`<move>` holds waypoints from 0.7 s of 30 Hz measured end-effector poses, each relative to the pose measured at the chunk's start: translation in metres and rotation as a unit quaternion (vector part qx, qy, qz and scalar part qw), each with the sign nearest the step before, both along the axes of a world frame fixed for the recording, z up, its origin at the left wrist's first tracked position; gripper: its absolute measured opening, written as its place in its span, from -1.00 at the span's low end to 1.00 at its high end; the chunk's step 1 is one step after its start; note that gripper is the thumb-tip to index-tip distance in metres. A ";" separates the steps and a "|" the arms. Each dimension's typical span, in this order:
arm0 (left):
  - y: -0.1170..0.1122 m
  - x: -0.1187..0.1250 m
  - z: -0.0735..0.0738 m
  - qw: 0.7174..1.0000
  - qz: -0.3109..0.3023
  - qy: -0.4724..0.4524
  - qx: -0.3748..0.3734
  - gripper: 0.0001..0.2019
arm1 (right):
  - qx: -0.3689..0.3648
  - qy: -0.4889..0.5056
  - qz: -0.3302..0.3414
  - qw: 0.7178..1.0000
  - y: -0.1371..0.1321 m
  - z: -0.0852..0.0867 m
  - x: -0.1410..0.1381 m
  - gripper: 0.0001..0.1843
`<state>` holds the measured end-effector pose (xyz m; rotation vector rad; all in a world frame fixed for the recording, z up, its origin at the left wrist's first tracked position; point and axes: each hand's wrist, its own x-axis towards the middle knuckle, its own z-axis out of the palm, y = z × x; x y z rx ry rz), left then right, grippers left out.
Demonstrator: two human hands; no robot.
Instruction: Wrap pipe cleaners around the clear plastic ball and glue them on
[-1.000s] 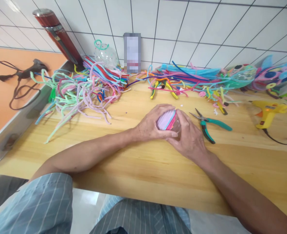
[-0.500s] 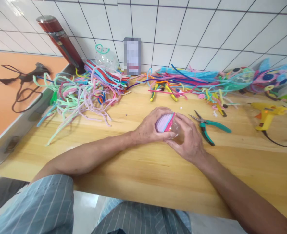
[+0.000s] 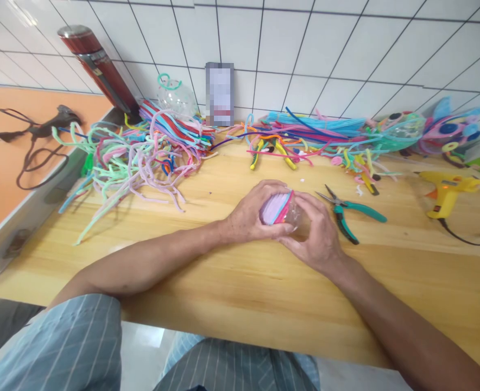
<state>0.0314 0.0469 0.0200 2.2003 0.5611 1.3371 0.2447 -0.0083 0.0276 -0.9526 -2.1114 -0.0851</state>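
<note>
Between my two hands is a clear plastic ball (image 3: 276, 208), partly covered with rows of lilac, blue and pink pipe cleaners. My left hand (image 3: 252, 213) wraps round the lilac side, thumb along the near edge. My right hand (image 3: 316, 228) curls about the bare clear side, its fingers near the pink strip. The ball's underside is hidden by the hands. Just right of my right hand lie green-handled long-nose pliers (image 3: 348, 212), jaws apart.
A tangle of pipe cleaners (image 3: 134, 163) lies at the left, more bundles (image 3: 317, 127) along the wall. Yellow-handled pliers (image 3: 272, 152), a phone (image 3: 220, 95), a yellow glue gun (image 3: 447, 193) with cord, a thermos flask (image 3: 99, 70) and a clear ball (image 3: 177, 100) stand or lie around.
Both hands hold the ball in nearly the same place. The ball appears very slightly lower and tilted a little. The view has shifted slightly; nothing was taken up or let go.
</note>
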 end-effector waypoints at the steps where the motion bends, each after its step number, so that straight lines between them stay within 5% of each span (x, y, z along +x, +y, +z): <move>1: 0.000 0.000 0.000 1.000 -0.001 0.001 0.000 -0.32 | 0.002 -0.009 0.000 1.000 0.000 0.000 0.000 -0.04; 21: 0.005 0.004 -0.004 1.000 -0.005 -0.003 0.025 -0.31 | -0.007 0.032 -0.007 0.999 0.001 -0.001 0.001 -0.13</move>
